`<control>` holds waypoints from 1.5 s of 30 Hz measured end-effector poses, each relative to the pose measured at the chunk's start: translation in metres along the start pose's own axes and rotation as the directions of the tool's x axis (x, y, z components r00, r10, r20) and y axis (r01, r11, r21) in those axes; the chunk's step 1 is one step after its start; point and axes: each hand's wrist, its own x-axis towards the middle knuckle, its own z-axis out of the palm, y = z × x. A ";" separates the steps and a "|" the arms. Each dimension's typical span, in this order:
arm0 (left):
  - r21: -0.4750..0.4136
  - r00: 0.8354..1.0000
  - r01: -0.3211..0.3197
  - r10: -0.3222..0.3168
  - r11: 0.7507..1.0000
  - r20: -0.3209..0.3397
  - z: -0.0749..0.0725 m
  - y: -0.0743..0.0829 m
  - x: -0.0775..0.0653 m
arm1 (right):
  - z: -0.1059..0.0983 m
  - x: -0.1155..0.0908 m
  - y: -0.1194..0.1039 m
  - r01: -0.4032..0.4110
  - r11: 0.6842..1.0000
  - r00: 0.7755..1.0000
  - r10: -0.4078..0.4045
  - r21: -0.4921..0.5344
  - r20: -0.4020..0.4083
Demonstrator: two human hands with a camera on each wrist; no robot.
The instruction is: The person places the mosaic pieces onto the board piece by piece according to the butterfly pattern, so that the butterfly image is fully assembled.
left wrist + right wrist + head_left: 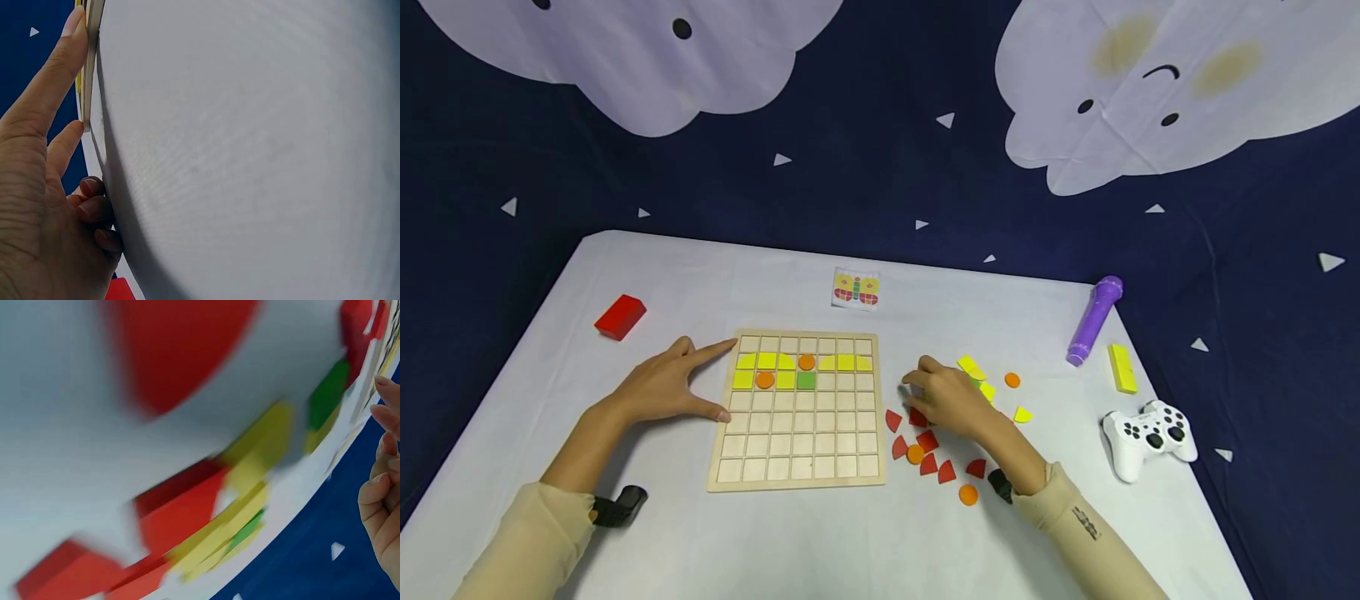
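Note:
A wooden grid board (797, 482) lies on the white table, with yellow pieces (742, 380), orange discs (765, 380) and a green square (806, 381) in two of its upper rows. My left hand (658, 383) touches the board's left edge with forefinger and thumb spread apart; its other fingers curl under, as the left wrist view shows. To the board's right, my right hand (951, 396) hovers among loose pieces, fingers loosely bent. No piece shows between those fingers (382, 415) in the right wrist view. Red quarter pieces (946, 472) lie just below this hand.
Behind the board lies a card (856, 288) with a butterfly pattern. A red block (621, 317) sits at the far left. On the right are a purple microphone (1095, 321), a yellow block (1123, 368) and a white game controller (1150, 439). Loose yellow pieces (972, 367) lie beside the right hand.

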 end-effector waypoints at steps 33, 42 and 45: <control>-0.008 1.000 0.017 -0.017 1.000 0.007 0.001 0.000 0.000 | 0.003 0.018 0.002 0.127 0.992 0.992 -0.127 0.023 -0.013; -0.011 1.000 0.011 -0.011 1.000 0.002 0.001 -0.001 0.000 | 0.011 0.050 -0.027 0.191 0.981 0.981 -0.192 0.017 0.020; -0.012 1.000 0.010 -0.010 1.000 0.001 0.001 -0.001 0.000 | 0.013 0.059 -0.035 0.205 0.979 0.978 -0.205 0.005 0.025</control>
